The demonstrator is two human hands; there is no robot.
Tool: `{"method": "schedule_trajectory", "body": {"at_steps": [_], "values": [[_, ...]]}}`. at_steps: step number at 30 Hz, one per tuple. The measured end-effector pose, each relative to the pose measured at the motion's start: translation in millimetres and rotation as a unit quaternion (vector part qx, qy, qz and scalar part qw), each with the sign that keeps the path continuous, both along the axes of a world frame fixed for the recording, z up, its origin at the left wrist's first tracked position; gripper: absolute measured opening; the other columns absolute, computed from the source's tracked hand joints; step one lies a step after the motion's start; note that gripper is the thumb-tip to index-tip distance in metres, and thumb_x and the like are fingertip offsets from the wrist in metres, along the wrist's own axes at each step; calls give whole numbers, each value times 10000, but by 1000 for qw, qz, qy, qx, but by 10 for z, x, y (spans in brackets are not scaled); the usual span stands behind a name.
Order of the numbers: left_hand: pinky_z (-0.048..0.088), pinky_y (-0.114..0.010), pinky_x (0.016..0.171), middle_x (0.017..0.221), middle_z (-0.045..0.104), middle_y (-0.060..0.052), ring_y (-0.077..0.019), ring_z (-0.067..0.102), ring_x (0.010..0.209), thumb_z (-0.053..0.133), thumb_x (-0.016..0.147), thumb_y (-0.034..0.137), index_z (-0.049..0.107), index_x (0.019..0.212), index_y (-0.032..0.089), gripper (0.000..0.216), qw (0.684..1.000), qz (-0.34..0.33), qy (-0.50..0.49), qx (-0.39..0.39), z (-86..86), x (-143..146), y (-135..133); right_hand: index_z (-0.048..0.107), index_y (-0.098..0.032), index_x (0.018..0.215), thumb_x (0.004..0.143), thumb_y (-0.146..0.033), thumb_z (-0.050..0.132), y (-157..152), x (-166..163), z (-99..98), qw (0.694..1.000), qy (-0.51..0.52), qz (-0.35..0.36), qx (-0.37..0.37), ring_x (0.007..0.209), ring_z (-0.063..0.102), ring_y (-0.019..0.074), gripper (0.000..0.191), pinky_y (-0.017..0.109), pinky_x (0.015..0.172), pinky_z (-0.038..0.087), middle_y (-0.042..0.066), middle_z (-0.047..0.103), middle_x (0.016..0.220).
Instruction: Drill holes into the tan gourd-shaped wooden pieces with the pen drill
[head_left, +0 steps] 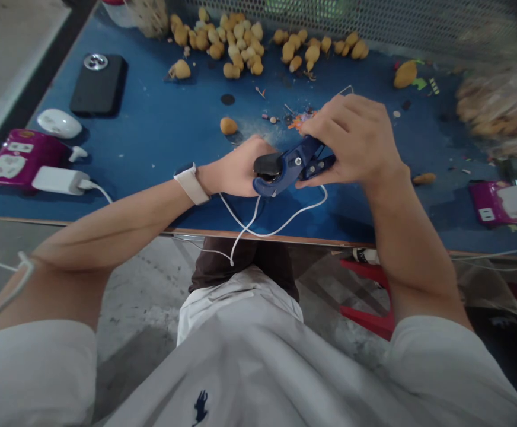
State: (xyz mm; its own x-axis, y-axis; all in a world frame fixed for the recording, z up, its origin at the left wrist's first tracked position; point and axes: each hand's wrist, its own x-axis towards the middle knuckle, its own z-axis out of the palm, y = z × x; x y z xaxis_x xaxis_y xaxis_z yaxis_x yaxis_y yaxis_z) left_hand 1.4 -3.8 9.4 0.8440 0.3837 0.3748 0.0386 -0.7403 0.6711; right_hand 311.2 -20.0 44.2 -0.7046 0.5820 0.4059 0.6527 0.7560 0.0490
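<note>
My right hand is closed round the handles of a blue cutter tool held just above the blue table. The tool's black jaw end points left. My left hand is curled against that jaw end, with its fingers hidden behind the tool, so I cannot make out what they pinch. A white watch is on my left wrist. A white cable hangs from under the hands over the table's front edge.
Several small tan nut-like pieces lie heaped at the table's back, one single piece near my hands. A black phone, a white case and a purple power strip sit at left. Another purple strip is at right. Red stool below.
</note>
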Motion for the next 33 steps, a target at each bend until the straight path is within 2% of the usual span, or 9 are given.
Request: {"method": "schedule_trajectory", "body": {"at_steps": [2,9,17,20,24,26,28,29,33], "values": [[449,-395,734,725,484,-4,-151,370,713,674,1292,914,438,784,293,837,1000,12,7,12,-8,-9,-5,854,-413,1297,825,-1024,1080,-10,-20,23,1000,6,-10,-28,1280,877,452,805,635,1225,768,73,878,1248],[370,-393,726,695,396,33,-131,304,680,605,1350,684,339,782,324,723,997,8,-35,72,-20,-15,-21,873,-410,1242,948,-1054,926,-105,-79,104,995,28,-37,-89,1299,881,477,710,662,1194,751,90,877,1230],[386,-389,697,691,355,40,-143,304,630,475,1350,793,329,799,326,736,992,36,-46,113,-69,-6,-2,838,-407,1188,1012,-1060,836,-173,-108,176,989,64,-35,-129,1324,857,421,677,523,1029,751,66,859,1151],[419,-389,704,673,371,30,-157,329,664,553,1332,820,338,794,338,753,995,28,-31,95,-107,3,44,839,-409,1193,975,-1070,869,-158,-104,157,989,59,-42,-128,1308,852,430,697,539,1072,752,70,861,1156],[481,-408,725,685,489,-5,-174,392,672,783,1216,738,416,771,327,708,997,32,-27,58,-109,33,49,838,-434,1313,922,-1133,849,-99,-61,150,991,68,-39,-111,1348,818,487,801,666,1286,675,103,872,1306],[503,-425,753,698,510,-14,-189,429,665,711,1232,639,443,763,310,632,996,58,-41,55,-62,40,4,817,-421,1432,991,-1181,680,-16,29,132,991,103,-12,-83,1382,793,509,889,722,1340,611,137,856,1422],[470,-426,753,692,536,-8,-191,461,636,645,1230,514,537,773,288,521,998,22,-29,51,0,38,-48,802,-406,1493,1079,-1169,523,130,205,68,987,162,-11,-24,1319,797,472,912,702,1268,632,147,842,1401],[452,-424,744,691,556,-7,-190,474,625,644,1215,483,570,780,281,486,998,17,-32,48,29,36,-70,780,-389,1577,1142,-1092,569,229,330,9,986,156,-44,-36,1418,773,460,853,682,1318,610,157,828,1508],[426,-421,725,703,630,-18,-195,524,614,688,1185,490,653,798,273,445,999,19,-34,33,83,34,-105,809,-414,1594,1070,-992,860,705,968,-377,973,172,-152,-4,1417,720,454,782,664,1315,565,137,855,1600]]}}
